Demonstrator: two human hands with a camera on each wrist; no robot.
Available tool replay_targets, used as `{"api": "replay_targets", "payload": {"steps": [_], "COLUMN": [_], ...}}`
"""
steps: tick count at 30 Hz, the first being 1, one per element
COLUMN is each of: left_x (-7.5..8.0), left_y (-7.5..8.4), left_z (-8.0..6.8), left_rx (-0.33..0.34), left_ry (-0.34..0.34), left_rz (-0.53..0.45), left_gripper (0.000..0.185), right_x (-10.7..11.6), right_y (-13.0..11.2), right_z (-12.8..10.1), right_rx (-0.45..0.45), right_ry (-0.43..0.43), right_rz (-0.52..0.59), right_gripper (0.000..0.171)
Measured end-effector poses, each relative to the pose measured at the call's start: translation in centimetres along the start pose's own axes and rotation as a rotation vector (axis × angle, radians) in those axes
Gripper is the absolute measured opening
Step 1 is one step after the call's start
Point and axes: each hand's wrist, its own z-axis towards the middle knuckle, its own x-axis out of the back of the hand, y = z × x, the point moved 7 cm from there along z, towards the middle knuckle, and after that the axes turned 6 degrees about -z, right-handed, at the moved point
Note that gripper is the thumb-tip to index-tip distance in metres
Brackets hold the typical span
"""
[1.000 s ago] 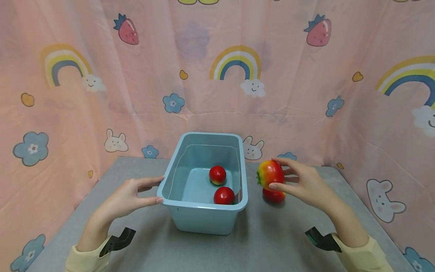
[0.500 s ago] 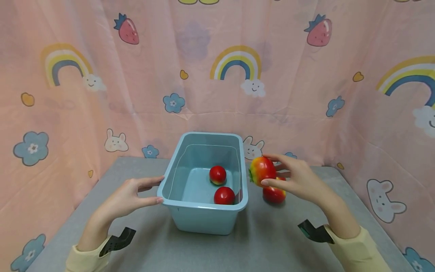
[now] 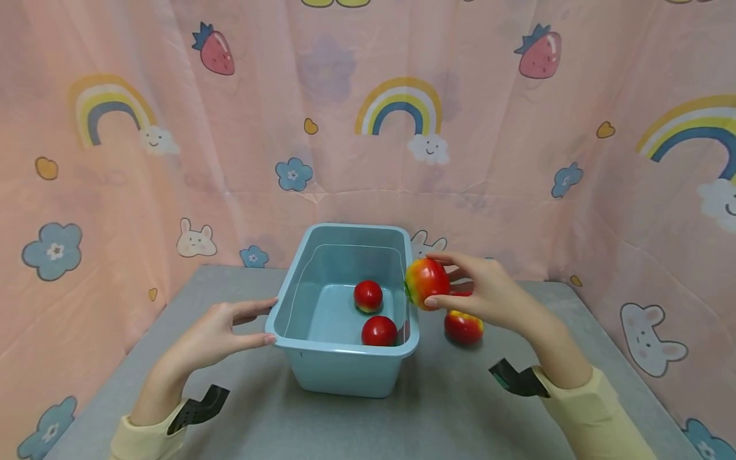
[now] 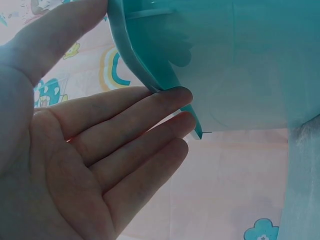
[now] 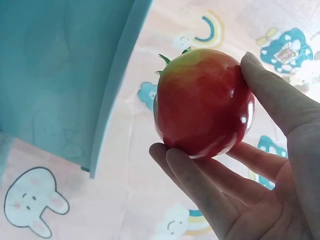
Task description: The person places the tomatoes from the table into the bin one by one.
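Above the table, my right hand (image 3: 489, 291) holds a red and yellow tomato (image 3: 427, 284) with green leaves, pinched between thumb and fingertips. In the head view this tomato overlaps the right rim of a light blue plastic bin (image 3: 345, 370); the right wrist view shows the tomato (image 5: 202, 102) beside the bin wall (image 5: 55, 75), apart from it. My left hand (image 3: 215, 338) touches the bin's left rim with thumb and fingertips. The left wrist view shows its fingers (image 4: 135, 125) nearly straight against the rim. Two red tomatoes, one farther back (image 3: 368, 296) and one nearer (image 3: 379, 331), lie inside the bin.
Another red and yellow tomato (image 3: 463, 327) lies on the grey table (image 3: 460, 409) right of the bin, below my right hand. A pink printed curtain (image 3: 489, 160) hangs behind the table and along both sides.
My right hand has carried its tomato left and slightly up, from over the tomato on the table to the bin's right rim. The left hand and bin have stayed put.
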Motion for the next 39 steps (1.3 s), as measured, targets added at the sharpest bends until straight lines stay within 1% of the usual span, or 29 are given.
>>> {"api": "replay_targets", "payload": {"steps": [6, 14, 20, 27, 34, 39], "left_x": [0.0, 0.0, 0.0, 0.1, 0.1, 0.0], "left_y": [0.0, -0.1, -0.1, -0.1, -0.2, -0.2], "left_z": [-0.1, -0.1, -0.1, -0.1, 0.0, 0.0], "left_rx": [-0.001, 0.006, -0.002, 0.002, -0.004, -0.005], "left_ry": [-0.003, -0.002, -0.004, -0.003, -0.004, -0.01], "left_rz": [0.0, 0.0, 0.006, 0.0, 0.003, -0.003], "left_gripper": [0.062, 0.062, 0.062, 0.062, 0.063, 0.064], "right_x": [-0.2, -0.4, -0.7, -0.9, -1.5, -2.0], "right_y": [-1.1, -2.4, -2.9, -4.1, -4.4, -4.4], "right_z": [0.9, 2.2, 3.0, 4.0, 4.7, 5.2], "right_rx": [0.027, 0.08, 0.088, 0.139, 0.125, 0.12], "right_ry": [-0.03, -0.036, -0.06, -0.077, -0.121, -0.133], "right_rz": [0.029, 0.026, 0.033, 0.024, 0.036, 0.031], "right_gripper": [0.069, 0.068, 0.066, 0.065, 0.067, 0.068]}}
